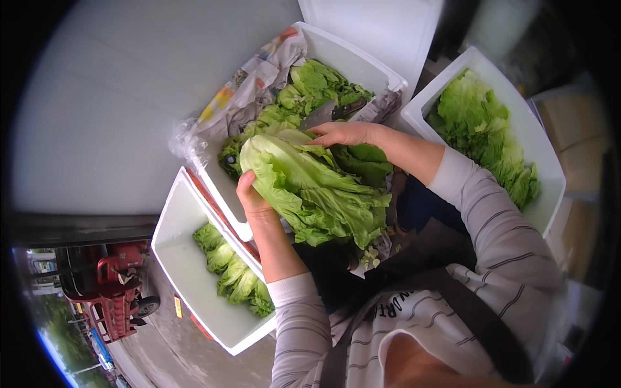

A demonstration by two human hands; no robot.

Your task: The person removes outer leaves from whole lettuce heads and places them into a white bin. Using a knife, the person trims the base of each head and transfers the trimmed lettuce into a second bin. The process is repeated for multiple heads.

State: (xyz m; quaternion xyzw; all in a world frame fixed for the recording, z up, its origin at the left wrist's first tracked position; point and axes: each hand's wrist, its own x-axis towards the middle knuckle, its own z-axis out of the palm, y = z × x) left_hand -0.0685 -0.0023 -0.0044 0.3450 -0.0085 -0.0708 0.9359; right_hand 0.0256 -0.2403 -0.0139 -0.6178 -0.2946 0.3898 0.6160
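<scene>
My left hand (253, 193) grips a large leafy lettuce head (310, 186) near its pale stem end, thumb on the outer leaves. At the lettuce's far side is my right hand (339, 133), its fingers spread against the leaves. Just beyond that hand, a broad-bladed knife (318, 115) with a dark handle lies on more lettuce heads (318, 82). Those heads sit in a white foam box (339, 46) partly lined with crumpled newspaper (242, 99). The held lettuce hangs over the box's near side and hides part of what is below.
A second foam box (177, 233) at left holds several lettuces (235, 274); a third box (553, 194) at right holds more (485, 136). A white foam panel (373, 29) stands behind the middle box. Cardboard boxes (572, 121) stand far right; a red three-wheeled vehicle (109, 291) is outside.
</scene>
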